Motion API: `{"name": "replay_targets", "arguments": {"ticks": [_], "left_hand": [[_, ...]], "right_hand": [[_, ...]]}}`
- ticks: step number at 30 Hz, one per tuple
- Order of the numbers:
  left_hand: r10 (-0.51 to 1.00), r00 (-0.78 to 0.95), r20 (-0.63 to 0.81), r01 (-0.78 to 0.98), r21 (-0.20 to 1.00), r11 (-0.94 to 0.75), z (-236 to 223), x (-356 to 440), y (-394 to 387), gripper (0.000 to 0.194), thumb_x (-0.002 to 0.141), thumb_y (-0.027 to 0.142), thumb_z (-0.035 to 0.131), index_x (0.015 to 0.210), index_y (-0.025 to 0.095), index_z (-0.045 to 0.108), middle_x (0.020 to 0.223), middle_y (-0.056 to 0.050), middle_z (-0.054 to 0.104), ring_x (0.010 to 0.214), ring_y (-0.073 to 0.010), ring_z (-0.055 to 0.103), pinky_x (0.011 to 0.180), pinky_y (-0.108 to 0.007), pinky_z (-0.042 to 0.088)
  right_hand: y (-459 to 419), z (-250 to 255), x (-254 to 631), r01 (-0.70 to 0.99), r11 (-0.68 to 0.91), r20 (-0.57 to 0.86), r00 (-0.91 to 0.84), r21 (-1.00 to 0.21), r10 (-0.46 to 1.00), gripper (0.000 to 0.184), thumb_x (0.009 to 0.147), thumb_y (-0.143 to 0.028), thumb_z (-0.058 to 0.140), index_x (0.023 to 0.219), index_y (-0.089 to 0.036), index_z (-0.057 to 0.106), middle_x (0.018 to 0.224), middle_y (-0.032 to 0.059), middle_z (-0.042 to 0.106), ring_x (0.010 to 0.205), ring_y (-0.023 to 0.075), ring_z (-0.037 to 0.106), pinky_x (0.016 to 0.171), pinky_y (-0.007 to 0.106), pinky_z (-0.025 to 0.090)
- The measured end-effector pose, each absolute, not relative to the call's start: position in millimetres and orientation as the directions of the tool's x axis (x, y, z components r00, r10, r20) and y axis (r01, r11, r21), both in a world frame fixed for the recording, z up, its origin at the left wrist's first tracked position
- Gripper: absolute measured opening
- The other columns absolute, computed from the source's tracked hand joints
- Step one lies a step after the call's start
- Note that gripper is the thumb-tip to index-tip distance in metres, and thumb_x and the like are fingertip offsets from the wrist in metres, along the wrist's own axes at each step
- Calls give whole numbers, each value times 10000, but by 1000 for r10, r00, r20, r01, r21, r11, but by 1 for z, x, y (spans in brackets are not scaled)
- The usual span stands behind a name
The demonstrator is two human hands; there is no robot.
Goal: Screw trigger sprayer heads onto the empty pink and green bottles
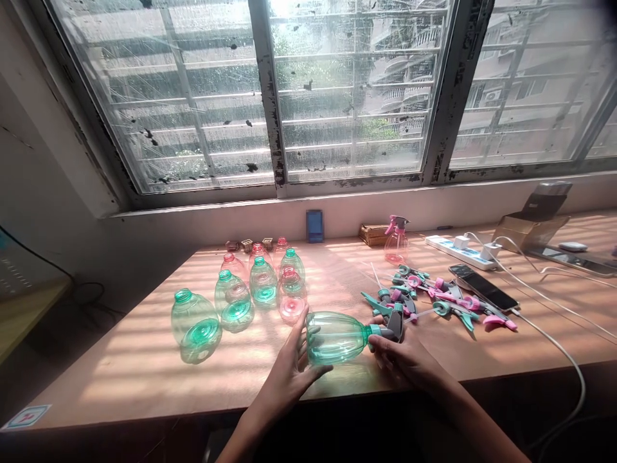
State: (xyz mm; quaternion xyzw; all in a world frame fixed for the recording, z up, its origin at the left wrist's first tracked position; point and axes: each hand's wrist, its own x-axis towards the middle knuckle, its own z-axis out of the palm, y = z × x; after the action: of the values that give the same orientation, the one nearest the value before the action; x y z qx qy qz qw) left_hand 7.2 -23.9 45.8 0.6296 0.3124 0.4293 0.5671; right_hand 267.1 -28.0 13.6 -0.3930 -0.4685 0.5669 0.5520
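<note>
A clear green spray bottle (335, 337) lies on its side in the air just above the front of the table, its neck pointing right. My left hand (296, 360) is wrapped round its base end. At the neck, the fingers of my right hand (398, 350) close round the collar of a grey and green spray head (388, 328), which sits on the bottle's mouth. Whether the collar is fully tightened I cannot tell. To the right of my right hand lies a pile of loose pink, green and grey spray heads (446, 299), some with tubes.
Several open green bottles (234, 302) and pink bottles (292, 299) stand at left. A pink spray bottle (396, 244) with its head on stands behind, beside a cardboard box (372, 235). At right are a phone (484, 287), a power strip (457, 251) and white cables (554, 331).
</note>
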Motion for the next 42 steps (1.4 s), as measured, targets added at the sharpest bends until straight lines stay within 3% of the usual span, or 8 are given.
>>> {"name": "replay_targets", "arguments": {"ticks": [5, 8, 13, 21, 26, 32, 38, 42], "left_hand": [[871, 460, 172, -67, 985, -159, 43, 7, -23, 1143, 816, 252, 827, 1619, 341, 18, 1526, -133, 500, 1334, -337, 557, 1109, -476, 469], [873, 458, 168, -57, 986, -160, 45, 6, -22, 1170, 786, 248, 854, 1620, 335, 39, 1495, -126, 535, 1354, -334, 534, 1127, -471, 448], [857, 489, 164, -80, 987, -143, 47, 4, -21, 998, 855, 319, 796, 1620, 278, 156, 1509, -144, 515, 1359, -335, 525, 1165, -494, 396], [840, 504, 201, -138, 979, -152, 39, 4, -19, 1061, 866, 253, 783, 1611, 388, 39, 1613, -103, 380, 1454, -335, 417, 1164, -474, 412], [863, 464, 200, -92, 980, -177, 42, 4, -23, 1085, 825, 296, 822, 1617, 360, 83, 1643, -107, 331, 1477, -354, 371, 1196, -493, 362], [869, 467, 165, -60, 986, -155, 45, 5, -23, 988, 874, 315, 774, 1619, 324, 125, 1553, -115, 478, 1388, -349, 500, 1159, -504, 407], [845, 485, 227, -28, 969, -244, 41, 3, -22, 995, 908, 276, 732, 1612, 378, 37, 1641, -89, 344, 1454, -323, 420, 1166, -457, 406], [866, 461, 194, 2, 976, -220, 41, 3, -23, 1065, 846, 303, 798, 1619, 349, 67, 1651, -100, 326, 1462, -339, 400, 1191, -466, 367]], "right_hand": [[-28, 17, 266, -255, 42, 68, -92, -966, 993, 463, 786, -400, 852, 1098, -221, 560, 649, -30, 666, 448, 94, 508, 453, 221, 388], [-28, 19, 266, -247, 58, 86, -107, -967, 991, 454, 788, -394, 851, 1094, -218, 565, 655, -29, 669, 459, 98, 516, 474, 233, 399], [-28, 17, 267, -256, 58, 87, -106, -965, 991, 449, 798, -386, 845, 1108, -221, 566, 663, -27, 677, 475, 104, 524, 488, 239, 399], [-27, 15, 266, -313, 52, 87, -99, -948, 991, 428, 809, -404, 832, 1083, -206, 570, 583, -61, 593, 447, 103, 493, 456, 236, 374], [-26, 15, 267, -293, 59, 92, -101, -954, 991, 446, 801, -389, 843, 1089, -215, 552, 631, -40, 650, 459, 106, 520, 465, 236, 397], [-27, 14, 267, -317, 41, 76, -98, -948, 992, 428, 803, -404, 838, 1061, -221, 549, 630, -41, 648, 455, 104, 512, 455, 226, 388], [-27, 14, 267, -320, 40, 78, -107, -947, 991, 388, 815, -434, 819, 1007, -205, 571, 592, -50, 608, 436, 97, 482, 428, 218, 333], [-27, 16, 267, -331, 37, 75, -101, -943, 992, 426, 791, -436, 838, 1016, -211, 554, 603, -45, 622, 443, 104, 491, 432, 223, 343]]}}
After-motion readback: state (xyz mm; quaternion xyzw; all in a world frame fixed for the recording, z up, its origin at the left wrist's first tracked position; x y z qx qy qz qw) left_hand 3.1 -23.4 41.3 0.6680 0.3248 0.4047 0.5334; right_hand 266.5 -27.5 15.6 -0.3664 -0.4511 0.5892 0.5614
